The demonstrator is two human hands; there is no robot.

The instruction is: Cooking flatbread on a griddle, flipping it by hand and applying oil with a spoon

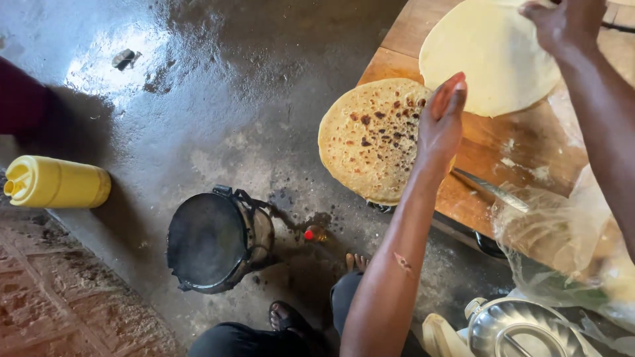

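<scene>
Left hand [440, 125] flat open against cooked flatbread [370, 139]; right hand [562, 23] pinching raw dough round [489, 53]. Could slide off table edge [397, 63], probably onto wet floor [198, 99].

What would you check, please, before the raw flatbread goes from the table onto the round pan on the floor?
1. Pan surface bare: ok, nothing lies on it.
2. Raw flatbread gripped: ok, right hand pinches its top edge; it hangs in one piece.
3. Cooked flatbread secure: not ok, it overhangs the table edge, steadied only by the left hand.
4. Pan hot: cannot tell.
5. Floor beside pan clear: not ok, a small bottle and sandalled feet are close by.
</scene>
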